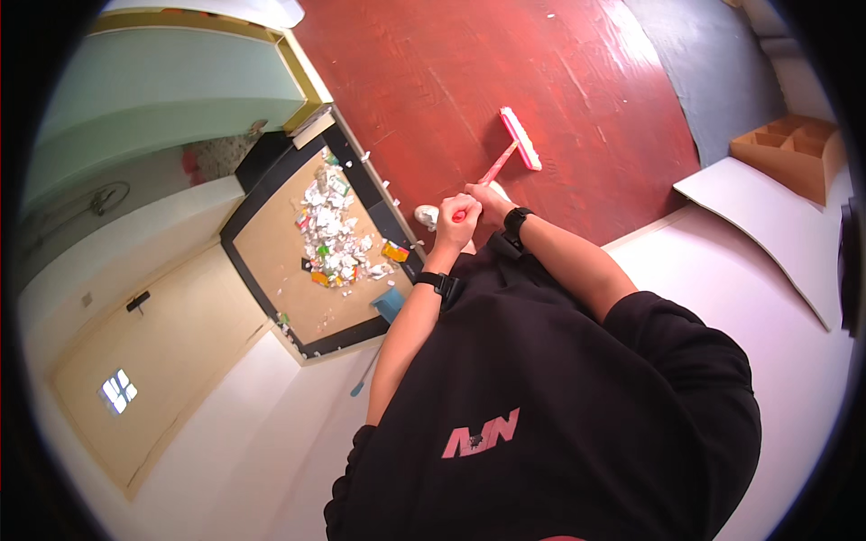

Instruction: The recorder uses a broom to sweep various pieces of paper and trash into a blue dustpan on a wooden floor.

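A broom with a red handle (499, 164) slants away from me over the red floor. My left hand (457, 215) is closed around its top end, which pokes out of the fist. Just below it, my right hand (488, 200) grips the same handle. The pink and white broom head (520, 139) rests on the floor ahead of my feet. To my left, a heap of crumpled white paper (331, 233) and coloured packaging lies on the tan floor section. Near that heap stands a blue dustpan (388, 305), its long handle partly hidden by my left forearm.
A dark border (380, 215) frames the tan floor, with paper scraps scattered along it. A door (155, 365) stands at the left, and a pale green cabinet (183, 74) at upper left. On the right are a white tabletop (758, 223) and a brown compartmented box (785, 152).
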The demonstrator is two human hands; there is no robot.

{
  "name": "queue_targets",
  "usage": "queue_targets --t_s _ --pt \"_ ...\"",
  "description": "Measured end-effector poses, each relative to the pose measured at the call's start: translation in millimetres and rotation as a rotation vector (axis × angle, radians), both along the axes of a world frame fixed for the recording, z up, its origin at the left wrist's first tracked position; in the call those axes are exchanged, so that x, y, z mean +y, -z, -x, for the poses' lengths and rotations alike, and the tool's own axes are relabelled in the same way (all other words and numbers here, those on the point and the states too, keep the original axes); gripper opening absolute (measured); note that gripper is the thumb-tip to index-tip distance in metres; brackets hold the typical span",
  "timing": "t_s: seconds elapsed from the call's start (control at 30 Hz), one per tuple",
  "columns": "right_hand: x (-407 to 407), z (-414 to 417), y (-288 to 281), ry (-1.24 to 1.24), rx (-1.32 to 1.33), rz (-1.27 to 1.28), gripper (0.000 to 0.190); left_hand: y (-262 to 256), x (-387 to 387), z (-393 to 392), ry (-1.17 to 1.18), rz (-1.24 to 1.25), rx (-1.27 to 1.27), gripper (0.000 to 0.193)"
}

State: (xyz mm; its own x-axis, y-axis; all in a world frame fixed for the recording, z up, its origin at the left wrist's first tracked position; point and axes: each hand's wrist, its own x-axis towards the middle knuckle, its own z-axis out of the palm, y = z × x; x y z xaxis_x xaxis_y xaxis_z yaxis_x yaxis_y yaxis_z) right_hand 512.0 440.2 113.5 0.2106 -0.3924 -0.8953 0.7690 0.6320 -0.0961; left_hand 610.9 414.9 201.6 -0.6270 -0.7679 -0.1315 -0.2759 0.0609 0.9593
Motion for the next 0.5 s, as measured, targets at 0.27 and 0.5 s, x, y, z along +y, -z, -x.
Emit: queue_targets --t_s 0.27,0.5 --pt "-26.0 -44.0 -30.6 -0.23 -0.41 0.346 0.025 -34.8 -12.1 -52.9 -0.129 0.336 -0.219 0.023" --pt "-33.1 -64.7 0.5 -0.565 0.029 0.996 0.014 -27.6 4.1 -50.1 0.031 0.439 -0.592 0.016"
